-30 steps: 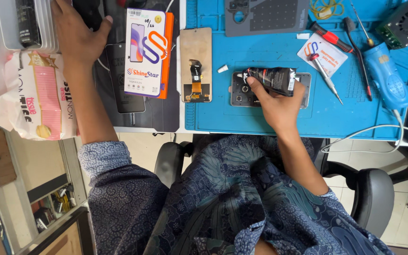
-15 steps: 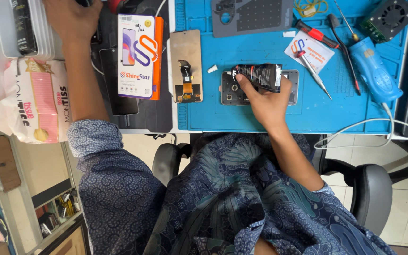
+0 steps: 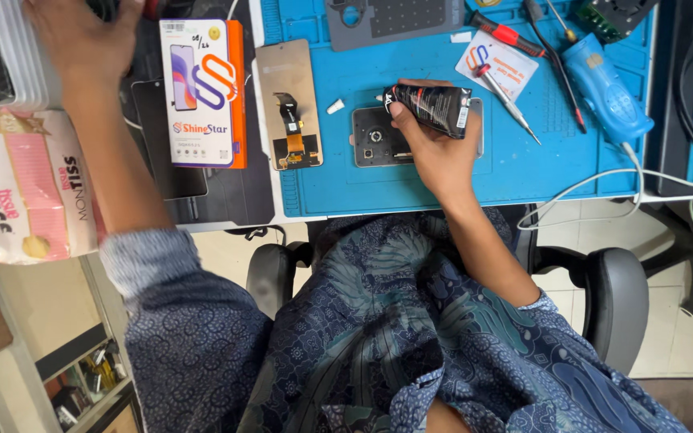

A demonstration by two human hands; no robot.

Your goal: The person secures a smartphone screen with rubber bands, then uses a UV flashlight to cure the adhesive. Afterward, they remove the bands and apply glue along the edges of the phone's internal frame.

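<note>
My right hand (image 3: pixel 435 148) grips a black glue tube (image 3: pixel 431 107), lying sideways with its nozzle to the left, over an opened phone body (image 3: pixel 378 138) on the blue work mat (image 3: pixel 362 188). A detached phone screen (image 3: pixel 288 104) with its flex cable lies face down to the left of the phone body. My left hand (image 3: pixel 78 36) reaches up to the far left corner, over stacked white things; what its fingers touch is hidden by the frame edge. A small white cap (image 3: pixel 335 106) lies between screen and phone.
A white and orange screen box (image 3: pixel 202 92) lies on a dark mat. A pink tissue pack (image 3: pixel 22 184) sits at the left. A screwdriver (image 3: pixel 508 103), a card (image 3: pixel 497 64), a red-handled tool (image 3: pixel 507 34), a blue hot-air tool (image 3: pixel 607 84) and white cables (image 3: pixel 603 180) lie at the right.
The view has shifted slightly. My right hand has turned the glue tube a little over the phone body. My left hand stays stretched to the far left corner.
</note>
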